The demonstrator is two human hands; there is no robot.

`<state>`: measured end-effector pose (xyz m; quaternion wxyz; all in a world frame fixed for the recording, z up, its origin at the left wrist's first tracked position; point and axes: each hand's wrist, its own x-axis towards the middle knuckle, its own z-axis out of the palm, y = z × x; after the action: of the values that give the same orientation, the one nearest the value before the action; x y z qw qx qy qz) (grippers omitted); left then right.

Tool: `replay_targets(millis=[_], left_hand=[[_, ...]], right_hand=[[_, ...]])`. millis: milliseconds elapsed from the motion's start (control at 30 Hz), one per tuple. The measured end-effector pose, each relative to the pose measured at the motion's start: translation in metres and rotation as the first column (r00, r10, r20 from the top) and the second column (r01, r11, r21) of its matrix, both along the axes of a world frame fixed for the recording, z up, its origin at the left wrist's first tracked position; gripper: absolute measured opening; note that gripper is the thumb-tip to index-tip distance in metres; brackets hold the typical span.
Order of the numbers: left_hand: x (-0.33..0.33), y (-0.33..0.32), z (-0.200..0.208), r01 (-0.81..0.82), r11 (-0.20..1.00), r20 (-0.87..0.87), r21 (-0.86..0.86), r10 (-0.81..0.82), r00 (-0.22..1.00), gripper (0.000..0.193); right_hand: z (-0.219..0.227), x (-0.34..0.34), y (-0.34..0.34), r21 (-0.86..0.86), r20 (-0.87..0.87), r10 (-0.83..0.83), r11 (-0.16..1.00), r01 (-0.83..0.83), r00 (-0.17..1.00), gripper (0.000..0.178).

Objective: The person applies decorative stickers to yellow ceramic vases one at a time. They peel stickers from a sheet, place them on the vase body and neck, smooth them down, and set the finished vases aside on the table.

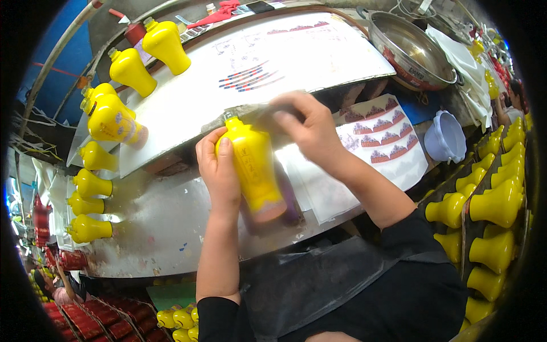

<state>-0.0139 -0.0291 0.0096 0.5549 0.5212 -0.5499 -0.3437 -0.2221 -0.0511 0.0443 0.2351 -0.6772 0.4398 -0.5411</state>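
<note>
1. The left hand [219, 168] was wrapped around a yellow vase [253, 165] at the centre of the frame, thumb laid along the glazed side, so the vase was firmly grasped
2. The vase was held tilted, its narrow neck toward the top of the frame and its pinkish base toward the lower centre, above the grey worktable [154, 222]
3. The right hand [310, 128] was seen just right of the vase's neck, fingers curled and blurred; it appeared to press a thin grey strip [239, 114] near the neck, though what exactly was gripped could not be told
4. To the right of the hands, a decal sheet [384, 137] with rows of small dark patterns was laid flat
5. A large white board [285, 51] was spread across the upper centre
6. Finished yellow vases [114, 122] were lined along the left edge, and more plain ones [496, 202] were stacked at the right
7. A metal pan [407, 48] was placed at the upper right, a pale plastic cup [444, 137] below it
</note>
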Motion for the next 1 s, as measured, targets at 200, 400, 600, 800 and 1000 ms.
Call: replay_targets(millis=[200,400,600,800,1000], left_hand=[[0.001,0.001,0.003,0.03,0.997,-0.239,0.067,-0.013,0.971,0.033],[0.002,0.004,0.009,0.032,0.993,-0.356,0.114,0.011,0.934,0.033],[0.003,0.007,0.011,0.026,0.993,-0.367,0.113,0.018,0.93,0.035],[0.001,0.019,0.013,-0.159,0.959,0.078,-0.234,0.181,0.98,0.032],[-0.011,0.051,0.039,0.055,0.89,0.221,-0.452,0.053,0.974,0.031]], right_hand=[[0.004,-0.038,-0.022,0.127,-0.309,-0.221,0.954,0.271,0.925,0.021],[0.006,-0.04,-0.046,-0.133,-0.602,-0.238,0.971,0.198,0.762,0.026],[0.01,-0.035,-0.073,-0.045,-0.788,-0.124,0.988,0.145,0.603,0.033],[0.017,-0.027,-0.054,-0.018,-0.862,-0.086,0.99,0.139,0.499,0.02],[-0.002,-0.029,-0.031,-0.233,-0.768,-0.246,0.967,0.098,0.592,0.007]])
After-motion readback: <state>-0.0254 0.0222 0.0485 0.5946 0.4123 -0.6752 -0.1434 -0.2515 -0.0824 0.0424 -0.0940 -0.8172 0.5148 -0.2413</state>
